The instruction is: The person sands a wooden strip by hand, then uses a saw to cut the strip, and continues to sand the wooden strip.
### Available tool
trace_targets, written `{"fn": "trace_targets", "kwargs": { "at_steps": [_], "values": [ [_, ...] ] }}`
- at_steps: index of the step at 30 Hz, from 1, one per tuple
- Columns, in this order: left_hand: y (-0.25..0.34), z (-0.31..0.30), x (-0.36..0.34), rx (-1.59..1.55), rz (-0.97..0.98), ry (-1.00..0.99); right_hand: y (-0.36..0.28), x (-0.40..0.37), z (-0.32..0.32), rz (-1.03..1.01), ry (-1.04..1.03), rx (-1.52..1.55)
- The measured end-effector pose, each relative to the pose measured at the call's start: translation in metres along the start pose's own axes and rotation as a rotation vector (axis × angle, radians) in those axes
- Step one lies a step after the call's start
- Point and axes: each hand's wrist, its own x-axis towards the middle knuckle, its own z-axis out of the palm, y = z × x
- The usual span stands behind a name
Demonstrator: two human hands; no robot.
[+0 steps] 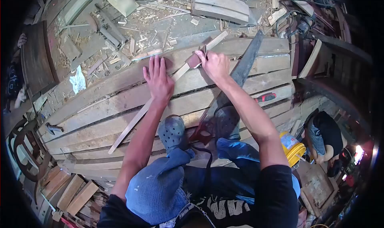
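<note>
I squat on a row of long wooden planks (120, 104). My left hand (158, 79) lies flat, fingers spread, on a plank and presses down a thin wooden strip (132, 126) that runs diagonally from lower left to upper right. My right hand (215, 64) is closed on a small dark pencil (205, 50), its tip at the strip beside a small reddish-brown block (193, 60). A handsaw (247, 64) lies under my right forearm, its red handle (201, 133) by my grey shoes.
Wood offcuts and shavings (152, 32) cover the ground beyond the planks. A hammer (52, 128) lies at the left, a red-handled tool (266, 97) at the right. A yellow bucket (295, 149), a chair (24, 152) and stacked boards (220, 6) stand around.
</note>
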Motion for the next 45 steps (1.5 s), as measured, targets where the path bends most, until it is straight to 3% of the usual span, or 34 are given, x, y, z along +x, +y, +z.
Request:
{"fn": "trace_targets", "kwargs": {
  "at_steps": [2,4,5,7,9,11,13,15,18,21,22,25,29,31,34,35,38,39,40,41,43,45],
  "values": [
    [0.001,0.0,0.0,-0.014,0.003,0.017,0.008,0.008,0.0,-0.034,-0.008,0.001],
    [0.002,-0.004,0.001,-0.025,-0.012,0.012,0.032,0.036,-0.001,0.191,0.213,-0.073],
    [0.002,-0.006,-0.003,-0.018,-0.021,0.003,0.042,0.048,-0.005,0.3,0.177,-0.134],
    [0.003,-0.006,0.0,-0.002,-0.023,-0.017,0.034,0.041,-0.002,0.187,0.238,-0.038],
    [0.004,-0.005,0.002,-0.004,-0.018,-0.012,0.027,0.021,0.001,-0.02,0.15,-0.124],
    [0.002,-0.003,0.0,-0.01,-0.015,0.002,0.039,0.034,-0.003,0.031,0.106,-0.113],
    [0.002,-0.005,0.001,-0.008,-0.018,0.007,0.04,0.051,-0.006,0.265,0.242,-0.129],
    [0.004,-0.006,0.001,-0.025,-0.023,-0.009,0.035,0.04,-0.002,0.261,0.215,-0.039],
    [0.005,-0.007,0.002,-0.017,-0.033,-0.018,0.037,0.032,-0.006,0.075,0.141,-0.062],
    [0.004,-0.006,0.001,-0.018,-0.028,-0.014,0.042,0.055,-0.011,0.151,0.274,-0.092],
    [0.004,-0.006,0.0,-0.019,-0.027,-0.014,0.031,0.047,-0.015,0.206,0.146,-0.027],
    [0.003,-0.005,0.002,-0.003,-0.032,-0.016,0.008,-0.003,0.005,0.032,0.052,-0.059],
    [0.001,-0.004,0.002,-0.007,-0.007,-0.006,0.02,0.003,0.002,-0.072,0.123,-0.047],
    [0.001,-0.003,-0.003,0.006,-0.012,-0.026,0.017,0.015,0.005,0.249,0.205,0.008],
    [-0.001,-0.003,-0.001,-0.009,-0.008,-0.032,-0.008,-0.001,0.013,0.304,0.12,0.086],
    [-0.001,-0.004,-0.001,-0.014,-0.006,-0.031,-0.018,-0.015,0.018,0.089,0.088,0.043],
    [0.0,-0.003,-0.001,-0.011,-0.016,-0.053,-0.016,-0.017,0.011,-0.124,0.009,-0.04],
    [-0.002,-0.003,0.002,-0.003,-0.017,-0.056,-0.004,-0.004,0.006,-0.045,0.008,-0.033],
    [-0.002,-0.003,0.002,-0.011,-0.008,-0.049,0.011,0.013,0.001,0.053,0.15,-0.08],
    [-0.002,-0.004,-0.001,-0.021,0.0,-0.044,0.018,0.015,0.003,0.05,0.133,-0.071],
    [-0.003,-0.005,-0.004,-0.001,0.001,-0.049,0.019,0.02,0.0,0.331,0.197,-0.117],
    [0.0,-0.004,0.0,0.033,-0.007,-0.06,-0.01,-0.016,0.016,0.142,0.132,-0.069]
  ]
}}
